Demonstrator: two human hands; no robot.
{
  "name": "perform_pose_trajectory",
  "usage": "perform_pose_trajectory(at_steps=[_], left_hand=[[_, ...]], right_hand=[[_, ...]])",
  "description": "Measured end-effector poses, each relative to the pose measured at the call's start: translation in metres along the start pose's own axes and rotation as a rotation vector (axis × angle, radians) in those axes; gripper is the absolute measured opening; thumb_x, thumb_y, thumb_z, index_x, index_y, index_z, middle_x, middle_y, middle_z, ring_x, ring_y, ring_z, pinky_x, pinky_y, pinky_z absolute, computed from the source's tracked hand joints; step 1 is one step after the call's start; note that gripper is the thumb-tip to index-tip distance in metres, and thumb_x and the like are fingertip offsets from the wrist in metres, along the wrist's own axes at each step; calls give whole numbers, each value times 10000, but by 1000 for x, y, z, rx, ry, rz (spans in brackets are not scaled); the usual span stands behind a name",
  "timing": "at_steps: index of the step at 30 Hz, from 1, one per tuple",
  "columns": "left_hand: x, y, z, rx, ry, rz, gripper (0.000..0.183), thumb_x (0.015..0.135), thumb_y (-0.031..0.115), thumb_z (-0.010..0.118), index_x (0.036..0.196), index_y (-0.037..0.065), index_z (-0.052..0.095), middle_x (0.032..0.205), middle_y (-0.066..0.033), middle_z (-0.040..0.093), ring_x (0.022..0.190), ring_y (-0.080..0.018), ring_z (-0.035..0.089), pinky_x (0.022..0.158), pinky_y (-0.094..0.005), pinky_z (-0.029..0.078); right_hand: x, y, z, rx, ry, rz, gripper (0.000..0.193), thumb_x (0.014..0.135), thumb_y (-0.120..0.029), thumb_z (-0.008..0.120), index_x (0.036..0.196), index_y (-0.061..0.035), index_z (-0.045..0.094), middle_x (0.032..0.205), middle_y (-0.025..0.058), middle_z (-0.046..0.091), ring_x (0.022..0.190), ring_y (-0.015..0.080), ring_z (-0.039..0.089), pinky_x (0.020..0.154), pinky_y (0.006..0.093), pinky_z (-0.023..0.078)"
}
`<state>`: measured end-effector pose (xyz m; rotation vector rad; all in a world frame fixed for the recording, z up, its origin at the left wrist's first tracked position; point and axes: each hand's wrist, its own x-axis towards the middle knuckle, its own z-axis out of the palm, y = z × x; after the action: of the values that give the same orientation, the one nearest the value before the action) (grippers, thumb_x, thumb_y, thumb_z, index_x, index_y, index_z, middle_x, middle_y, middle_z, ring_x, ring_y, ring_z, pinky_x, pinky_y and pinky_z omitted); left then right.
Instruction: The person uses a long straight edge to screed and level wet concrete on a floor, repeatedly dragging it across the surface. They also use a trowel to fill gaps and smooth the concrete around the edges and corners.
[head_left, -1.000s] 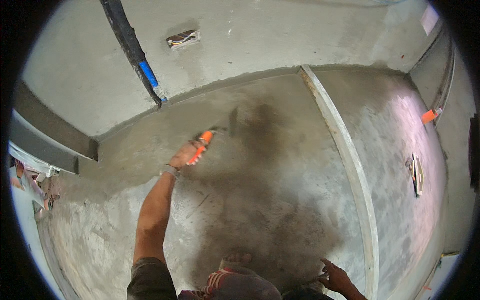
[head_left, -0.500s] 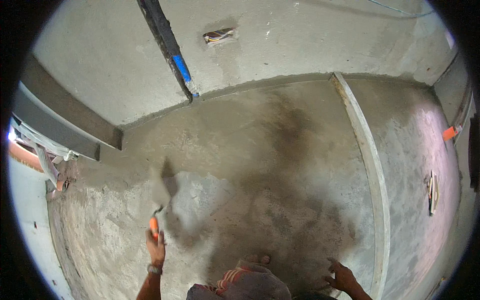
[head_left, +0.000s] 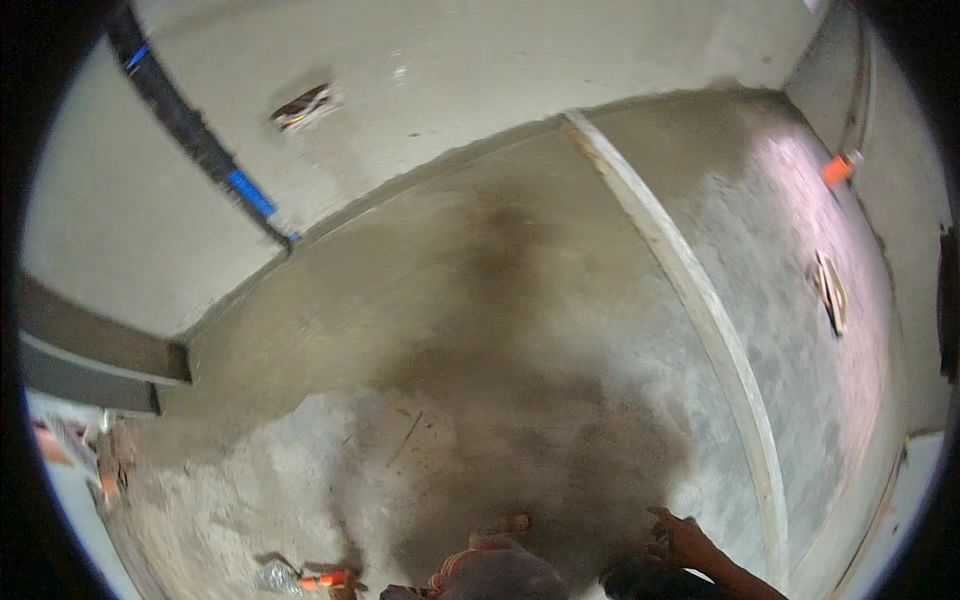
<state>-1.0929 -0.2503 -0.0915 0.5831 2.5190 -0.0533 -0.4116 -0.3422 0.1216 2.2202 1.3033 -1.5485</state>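
At the lower edge, my left hand [head_left: 343, 590] is mostly cut off by the picture's rim. It is closed on the orange handle of a trowel [head_left: 322, 580]. The trowel's pale, blurred blade lies to the left, low over the rough grey floor. My right hand [head_left: 682, 541] hangs low on the right with its fingers apart and nothing in them. Between the hands show a bare foot [head_left: 515, 523] and striped cloth [head_left: 470, 560]. Smoother, damp-looking cement [head_left: 400, 300] covers the far floor, meeting the paler rough part in an uneven edge.
A long straight bar [head_left: 690, 275] runs across the floor on the right. Beyond it lie some thin strips [head_left: 829, 293] and an orange object [head_left: 840, 170] by the right wall. Blue conduit [head_left: 250, 193] sits in a wall groove, near a wire-filled opening [head_left: 303, 107]. Dark uprights [head_left: 110, 335] stand left.
My left hand has drawn the trowel back from the middle-left floor to the lower edge. The view has turned right. My right hand stays low with its fingers apart.
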Motion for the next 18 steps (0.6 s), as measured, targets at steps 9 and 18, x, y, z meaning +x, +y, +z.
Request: perform_pose_trajectory(at_steps=[9, 18], left_hand=[[-100, 210, 48, 1046, -627, 1601, 374, 906, 383, 559, 1190, 141, 582, 1015, -146, 612, 866, -330, 609, 669, -439, 500], [-420, 459, 159, 1176, -573, 1919, 275, 944, 262, 482, 1075, 37, 571, 995, -173, 617, 882, -315, 585, 820, -478, 466]], right_hand=[[-66, 26, 46, 373, 226, 104, 744, 788, -367, 748, 1353, -61, 372, 895, 141, 683, 840, 309, 684, 747, 405, 539], [-78, 274, 58, 264, 828, 407, 741, 679, -149, 820, 1312, -58, 446, 915, 127, 611, 757, 272, 628, 689, 379, 510]])
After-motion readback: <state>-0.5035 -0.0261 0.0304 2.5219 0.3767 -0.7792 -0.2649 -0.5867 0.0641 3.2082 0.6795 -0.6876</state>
